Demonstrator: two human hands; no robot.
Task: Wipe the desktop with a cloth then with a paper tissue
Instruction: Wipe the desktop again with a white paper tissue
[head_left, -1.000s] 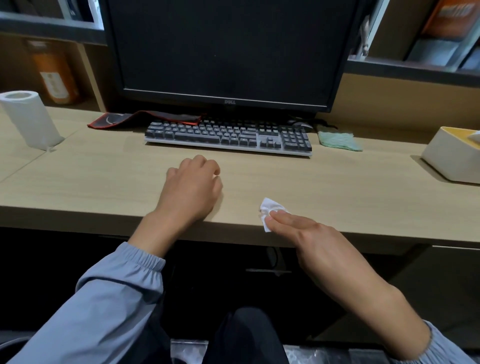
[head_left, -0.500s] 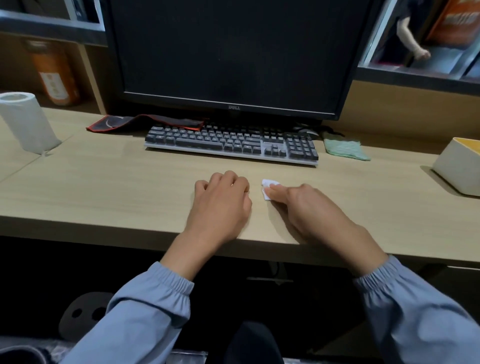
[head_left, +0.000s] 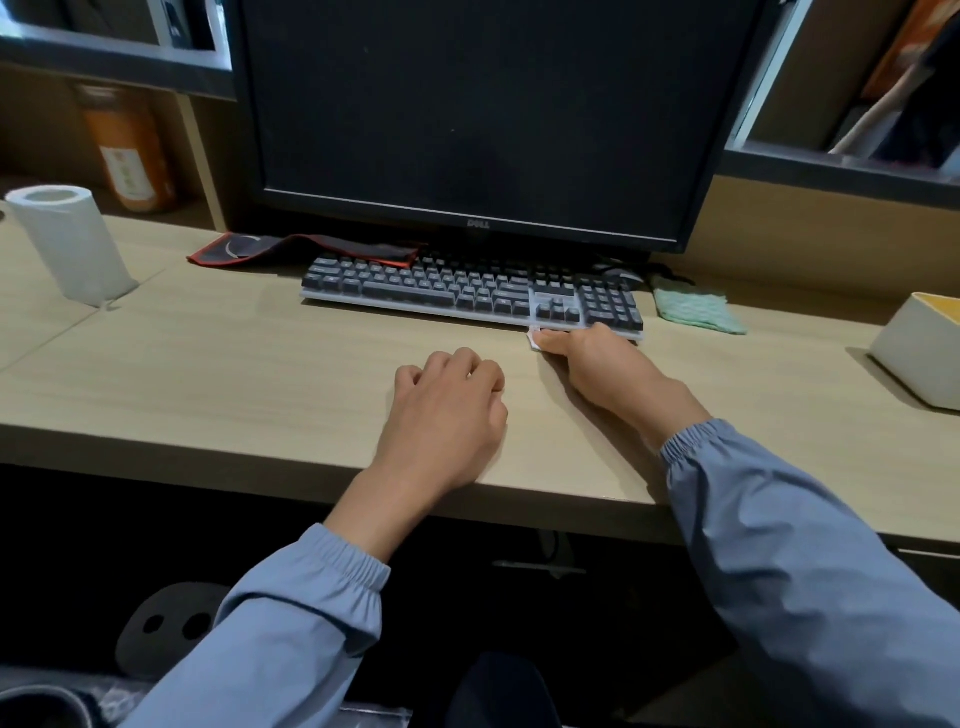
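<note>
My right hand (head_left: 597, 364) presses a small white paper tissue (head_left: 534, 339) flat against the wooden desktop (head_left: 234, 374), right at the front edge of the keyboard. Only a corner of the tissue shows past my fingertips. My left hand (head_left: 447, 410) rests on the desktop near its front edge with its fingers loosely curled, holding nothing. A green cloth (head_left: 696, 310) lies on the desk to the right of the keyboard, apart from both hands.
A grey keyboard (head_left: 467, 291) sits under a dark monitor (head_left: 478, 114). A paper roll (head_left: 67, 244) stands at the far left, a white tissue box (head_left: 919, 353) at the far right. A black and red mat (head_left: 301, 248) lies behind the keyboard.
My right hand has pushed the tissue away from the desk's front edge up to the keyboard. My left hand has shifted a little to the right.
</note>
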